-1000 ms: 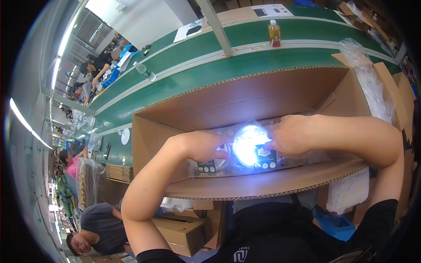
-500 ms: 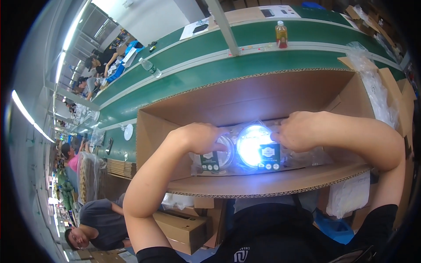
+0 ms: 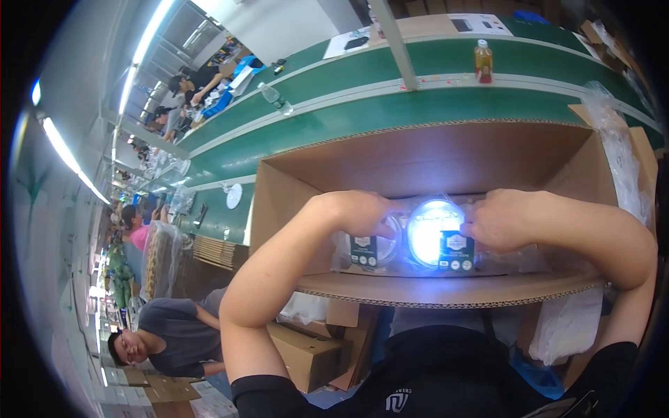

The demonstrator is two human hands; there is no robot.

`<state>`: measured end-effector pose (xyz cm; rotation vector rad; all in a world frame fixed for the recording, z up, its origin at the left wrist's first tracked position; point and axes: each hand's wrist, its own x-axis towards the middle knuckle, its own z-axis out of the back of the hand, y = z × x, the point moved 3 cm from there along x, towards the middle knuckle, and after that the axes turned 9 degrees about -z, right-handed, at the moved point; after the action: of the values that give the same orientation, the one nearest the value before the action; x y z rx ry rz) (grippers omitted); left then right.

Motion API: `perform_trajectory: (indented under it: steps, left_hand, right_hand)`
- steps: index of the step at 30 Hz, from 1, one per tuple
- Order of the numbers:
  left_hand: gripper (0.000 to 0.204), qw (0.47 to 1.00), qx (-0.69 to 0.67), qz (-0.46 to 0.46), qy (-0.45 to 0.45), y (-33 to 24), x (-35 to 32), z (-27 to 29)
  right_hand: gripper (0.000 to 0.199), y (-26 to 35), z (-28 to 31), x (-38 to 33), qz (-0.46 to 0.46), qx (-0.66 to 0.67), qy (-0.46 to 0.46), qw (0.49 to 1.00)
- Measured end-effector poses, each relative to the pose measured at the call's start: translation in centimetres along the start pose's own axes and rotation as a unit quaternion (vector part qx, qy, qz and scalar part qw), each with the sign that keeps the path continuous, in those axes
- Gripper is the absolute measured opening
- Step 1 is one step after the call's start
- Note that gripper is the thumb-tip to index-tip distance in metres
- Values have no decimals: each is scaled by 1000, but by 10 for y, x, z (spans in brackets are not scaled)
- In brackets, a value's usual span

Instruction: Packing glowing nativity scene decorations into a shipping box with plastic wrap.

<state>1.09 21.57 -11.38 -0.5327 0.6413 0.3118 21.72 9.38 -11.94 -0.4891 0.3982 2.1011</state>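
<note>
Both my arms reach into a long open cardboard box [image 3: 432, 143]. In it lie two round, clear-wrapped things with green labels, side by side. The right one is a glowing round light [image 3: 426, 235], its white-blue glare hiding its details. My right hand [image 3: 503, 219] has its fingers closed at this light's right edge. To the left sits an unlit round clear package [image 3: 387, 245], with its label at the front. My left hand [image 3: 359, 212] grips its upper left edge with curled fingers; some fingertips are hidden. Crumpled clear wrapping surrounds both packages.
A green conveyor bench [image 3: 334, 129] runs behind the box, bearing a clear bottle [image 3: 275, 99] and an amber drink bottle [image 3: 483, 63]. Plastic wrap [image 3: 613, 139] hangs at the right. A person in grey [image 3: 182, 334] is at the lower left, near a closed carton [image 3: 304, 355].
The whole view has shifted, so the box and bench appear farther right. Both hands stay at the same packages, with little visible movement against the box.
</note>
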Motion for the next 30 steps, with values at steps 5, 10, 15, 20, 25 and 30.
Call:
perform_trajectory:
  steps: [5,10,15,20,25,30]
  left_hand:
    - [59,999,17,-34,5,-10,5,3]
    - [57,1000,12,-22,-19,-12,6,0]
    - [54,999,17,-22,-38,-17,1,4]
    - [50,998,2,-38,-43,-19,1,6]
    - [49,996,10,-75,-55,-19,3,5]
    - [51,998,24,-39,-35,-16,2,2]
  right_hand:
    - [29,2,3,-6,28,-14,-31,999]
    - [27,6,10,-8,46,-11,-48,998]
    - [27,9,11,-9,38,-10,-30,999]
    - [29,9,10,-8,37,-13,-29,999]
    - [30,11,11,-9,35,-18,-13,999]
    - [31,11,10,-8,29,-25,0,999]
